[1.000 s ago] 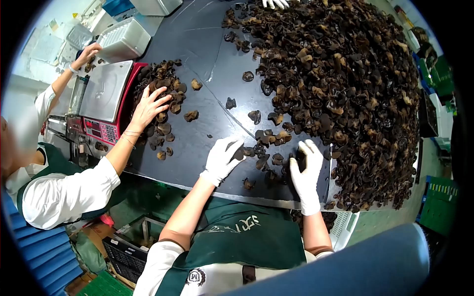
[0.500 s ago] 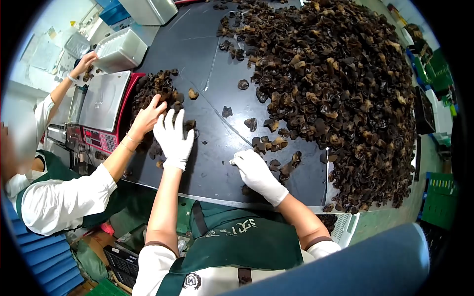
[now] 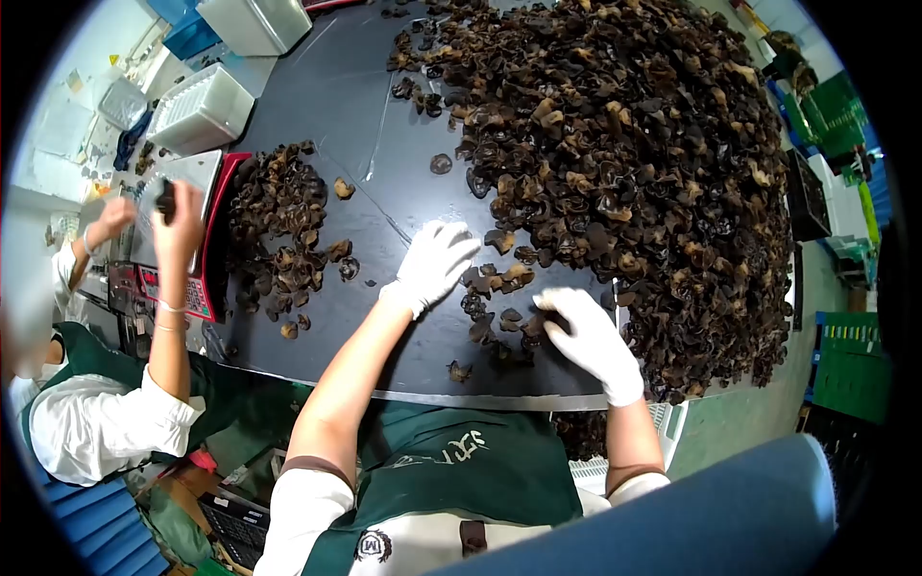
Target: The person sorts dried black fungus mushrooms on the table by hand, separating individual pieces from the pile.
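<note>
White gloves cover both my hands. My left hand (image 3: 437, 264) is over the dark table, fingers stretched out and close together, palm down, nothing visible in it. Just right of it lie a few loose wood ear mushrooms (image 3: 504, 278). My right hand (image 3: 588, 341) is beside more loose wood ears (image 3: 509, 326), its thumb apart from the fingers and its fingertips near a brown piece. A large heap of wood ears (image 3: 634, 163) rises beyond my right hand. A smaller pile of wood ears (image 3: 279, 221) lies to the left, apart from my left hand.
At the left a co-worker's hand (image 3: 178, 226) holds a dark piece above a red scale (image 3: 223, 216). Clear plastic containers (image 3: 202, 110) stand behind the scale. The table's front edge (image 3: 461, 398) runs before my apron. Green crates (image 3: 850, 370) are at the right.
My left hand has moved right, from the small pile to the table's middle. My right hand has shifted right and its thumb shows apart. The co-worker's hand has left the pile for the scale.
</note>
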Available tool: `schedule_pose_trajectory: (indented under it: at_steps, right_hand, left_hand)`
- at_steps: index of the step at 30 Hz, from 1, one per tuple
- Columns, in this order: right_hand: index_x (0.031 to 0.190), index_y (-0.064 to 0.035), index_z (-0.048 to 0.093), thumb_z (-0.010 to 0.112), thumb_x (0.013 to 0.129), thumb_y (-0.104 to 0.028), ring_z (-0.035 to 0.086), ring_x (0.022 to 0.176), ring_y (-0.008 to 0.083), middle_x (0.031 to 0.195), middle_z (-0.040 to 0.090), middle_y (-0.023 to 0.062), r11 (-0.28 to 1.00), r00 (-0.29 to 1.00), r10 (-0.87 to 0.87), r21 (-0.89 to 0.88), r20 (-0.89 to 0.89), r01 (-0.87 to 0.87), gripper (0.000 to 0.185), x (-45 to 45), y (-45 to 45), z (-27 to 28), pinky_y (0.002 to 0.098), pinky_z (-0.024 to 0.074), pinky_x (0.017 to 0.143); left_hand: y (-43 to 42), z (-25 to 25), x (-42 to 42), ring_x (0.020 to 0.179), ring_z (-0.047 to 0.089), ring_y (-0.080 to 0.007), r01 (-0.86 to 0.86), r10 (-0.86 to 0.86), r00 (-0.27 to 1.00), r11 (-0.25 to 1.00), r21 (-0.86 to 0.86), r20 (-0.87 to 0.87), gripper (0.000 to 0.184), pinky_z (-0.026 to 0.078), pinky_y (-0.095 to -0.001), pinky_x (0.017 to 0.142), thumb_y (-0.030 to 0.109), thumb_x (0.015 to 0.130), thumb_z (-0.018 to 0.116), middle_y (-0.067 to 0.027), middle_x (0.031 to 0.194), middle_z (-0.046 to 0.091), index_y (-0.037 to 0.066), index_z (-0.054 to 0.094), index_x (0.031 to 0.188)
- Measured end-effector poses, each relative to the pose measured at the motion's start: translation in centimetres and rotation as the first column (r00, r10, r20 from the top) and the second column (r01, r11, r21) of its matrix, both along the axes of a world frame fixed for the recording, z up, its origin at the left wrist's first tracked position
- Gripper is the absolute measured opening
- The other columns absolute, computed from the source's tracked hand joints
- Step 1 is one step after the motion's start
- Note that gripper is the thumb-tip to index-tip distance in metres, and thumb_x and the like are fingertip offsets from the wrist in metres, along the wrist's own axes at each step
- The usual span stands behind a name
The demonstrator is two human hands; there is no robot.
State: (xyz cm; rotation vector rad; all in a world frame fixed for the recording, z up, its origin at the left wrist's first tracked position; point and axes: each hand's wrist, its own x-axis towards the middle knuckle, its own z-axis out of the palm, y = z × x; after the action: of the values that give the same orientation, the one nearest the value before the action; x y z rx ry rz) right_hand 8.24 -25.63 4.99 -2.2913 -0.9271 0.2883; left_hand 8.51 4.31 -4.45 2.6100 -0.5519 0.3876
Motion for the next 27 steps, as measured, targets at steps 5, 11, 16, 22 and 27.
schedule_pose_trajectory:
  at_steps: [5,11,16,22,27]
  right_hand:
    - [0.14,-0.0124,0.052,0.06,0.072,0.004,0.05,0.127,0.0383,0.146,0.048,0.0159,0.987,0.966,0.018,-0.16,0.258,0.024,0.07,3.2,7.1,-3.5,0.0465,0.0457,0.101]
    - [0.129,-0.0127,0.056,0.058,0.082,-0.005,0.057,0.098,0.0316,0.133,0.054,0.0092,0.922,0.964,0.015,-0.378,0.266,0.09,0.048,4.1,8.9,-5.2,0.0456,0.0508,0.077]
    - [0.1,-0.004,0.06,0.058,0.077,0.003,0.058,0.093,0.0357,0.102,0.057,0.0146,0.996,0.988,-0.08,0.044,0.129,0.075,0.024,4.9,6.5,-7.3,0.0423,0.0516,0.08]
    - [0.095,-0.0008,0.059,0.055,0.074,0.007,0.062,0.087,0.0311,0.092,0.058,0.0138,0.947,0.979,-0.184,0.249,-0.092,0.202,0.023,3.9,6.7,-3.8,0.0352,0.0515,0.079]
    - [0.135,-0.0087,0.054,0.067,0.088,-0.014,0.059,0.118,0.0287,0.133,0.054,0.0164,0.858,0.947,0.158,0.513,-0.28,0.008,0.048,3.2,14.7,-1.0,0.0398,0.0506,0.098]
  left_hand:
    - [0.5,-0.4,-1.1,0.1,0.059,-0.0306,-0.116,0.081,0.988,0.952,-0.283,-0.13,0.014,0.049,-0.0384,0.09,0.009,0.087,0.066,-0.0115,0.103,0.063,0.006,0.064,0.101]
    - [-1.9,2.6,-2.1,0.103,0.061,-0.0351,-0.202,0.013,0.93,0.853,-0.482,-0.368,0.026,0.049,-0.0419,0.092,0.023,0.092,0.065,-0.0165,0.108,0.061,0.005,0.061,0.11]
    - [-3.7,0.3,-2.9,0.102,0.06,-0.0376,-0.095,-0.034,0.948,0.918,-0.386,-0.316,0.036,0.05,-0.0443,0.09,0.027,0.086,0.07,-0.017,0.109,0.059,0.006,0.057,0.113]
    - [-0.7,4.8,-4.0,0.087,0.068,-0.0196,-0.497,0.09,0.847,0.48,-0.723,-0.523,0.019,0.054,-0.0334,0.079,0.012,0.093,0.062,-0.0115,0.099,0.069,0.0,0.059,0.108]
    - [9.7,3.6,-4.9,0.083,0.06,-0.0144,-0.725,0.296,0.68,0.138,-0.675,-0.671,0.026,0.051,-0.0278,0.074,0.02,0.095,0.063,-0.005,0.1,0.065,0.004,0.058,0.116]
